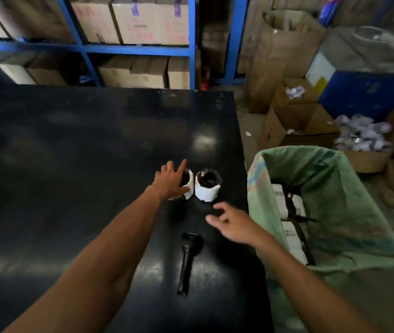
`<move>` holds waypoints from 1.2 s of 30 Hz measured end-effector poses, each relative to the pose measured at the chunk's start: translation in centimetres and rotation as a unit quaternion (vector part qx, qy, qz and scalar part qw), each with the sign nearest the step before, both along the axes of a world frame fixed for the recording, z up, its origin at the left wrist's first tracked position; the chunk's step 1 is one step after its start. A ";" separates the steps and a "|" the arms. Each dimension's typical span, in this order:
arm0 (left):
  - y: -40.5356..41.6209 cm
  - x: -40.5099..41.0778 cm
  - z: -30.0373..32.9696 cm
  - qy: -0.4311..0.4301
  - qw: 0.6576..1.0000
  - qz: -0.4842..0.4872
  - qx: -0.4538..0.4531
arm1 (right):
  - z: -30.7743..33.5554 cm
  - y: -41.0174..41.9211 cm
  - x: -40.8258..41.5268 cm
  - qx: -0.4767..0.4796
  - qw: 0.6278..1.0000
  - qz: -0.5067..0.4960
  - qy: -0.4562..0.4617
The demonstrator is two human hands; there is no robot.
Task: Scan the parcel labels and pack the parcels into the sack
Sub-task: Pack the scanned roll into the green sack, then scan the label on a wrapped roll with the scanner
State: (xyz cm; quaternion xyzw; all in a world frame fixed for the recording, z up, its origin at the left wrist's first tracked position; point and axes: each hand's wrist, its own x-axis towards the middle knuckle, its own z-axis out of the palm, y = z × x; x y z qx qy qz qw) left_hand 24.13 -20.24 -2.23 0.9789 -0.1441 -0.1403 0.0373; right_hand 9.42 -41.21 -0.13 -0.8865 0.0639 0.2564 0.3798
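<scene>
Two small round black parcels with white labels stand side by side on the black table. My left hand reaches over the left parcel with fingers spread, touching it and hiding most of it. The right parcel stands free. My right hand hovers just in front of it, fingers loosely curled, holding nothing. A black handheld scanner lies on the table near me. The green sack stands open to the right of the table, with several labelled parcels inside.
Blue shelving with cardboard boxes runs behind the table. Open cartons and a box of crumpled white paper crowd the floor at the right, behind the sack. The table's right edge lies close to the sack.
</scene>
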 end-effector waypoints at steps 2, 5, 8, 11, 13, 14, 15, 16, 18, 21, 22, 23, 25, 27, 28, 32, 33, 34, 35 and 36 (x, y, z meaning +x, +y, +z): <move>1.0 -0.6 -0.9 0.035 0.999 0.009 0.007 | -1.5 3.1 -1.8 0.000 0.999 -0.003 0.044; 1.7 -0.5 -2.1 0.058 0.998 -0.026 0.021 | -3.5 7.1 -3.9 -0.008 0.996 -0.043 0.074; 1.6 0.5 -2.5 0.064 0.995 -0.070 0.021 | -5.0 10.4 -5.3 -0.021 0.990 -0.117 0.079; 1.0 0.8 -2.6 0.052 0.991 -0.121 0.035 | -6.2 12.7 -6.3 -0.011 0.978 -0.180 0.101; 0.9 1.3 -2.6 0.040 0.991 -0.125 0.029 | -7.0 13.4 -6.9 -0.004 0.977 -0.198 0.081; 1.1 1.7 -2.5 0.043 0.991 -0.126 0.021 | -7.1 13.4 -7.1 0.001 0.976 -0.207 0.066; 1.4 2.3 -2.4 0.050 0.990 -0.132 0.014 | -7.1 13.2 -7.1 0.011 0.974 -0.221 0.057; 1.9 2.8 -2.2 0.059 0.988 -0.141 0.008 | -7.3 12.8 -7.0 0.028 0.969 -0.240 0.049; 3.3 3.8 -1.9 0.084 0.985 -0.152 -0.007 | -7.2 11.9 -6.8 0.080 0.951 -0.296 0.042; 6.5 5.2 -1.4 0.141 0.981 -0.128 -0.045 | -6.3 10.9 -6.1 0.181 0.903 -0.389 0.014; 7.6 5.7 -1.0 0.167 0.977 -0.118 -0.064 | -5.4 10.8 -5.6 0.207 0.890 -0.405 0.000; 8.8 6.1 -0.7 0.193 0.971 -0.109 -0.087 | -4.2 10.8 -5.0 0.230 0.882 -0.412 -0.011; 11.0 6.4 0.4 0.235 0.958 -0.096 -0.136 | -1.6 10.9 -3.8 0.272 0.874 -0.402 -0.028; 13.0 6.4 1.3 0.259 0.944 -0.082 -0.189 | 0.7 11.2 -2.8 0.288 0.883 -0.367 -0.057; 13.8 6.2 1.9 0.271 0.935 -0.073 -0.218 | 1.7 11.4 -2.4 0.284 0.891 -0.345 -0.076; 16.3 5.3 4.0 0.260 0.920 -0.079 -0.281 | 4.5 12.8 -1.4 0.204 0.936 -0.238 -0.160; 16.7 5.0 4.4 0.246 0.925 -0.085 -0.277 | 5.1 13.2 -1.3 0.171 0.946 -0.208 -0.181; 17.0 4.8 4.7 0.235 0.930 -0.089 -0.269 | 5.6 13.5 -1.3 0.144 0.953 -0.179 -0.196; 17.3 4.6 5.1 0.231 0.932 -0.091 -0.265 | 6.0 13.8 -1.3 0.121 0.960 -0.151 -0.205; 17.6 4.4 5.3 0.232 0.932 -0.093 -0.262 | 6.4 14.1 -1.3 0.104 0.964 -0.125 -0.210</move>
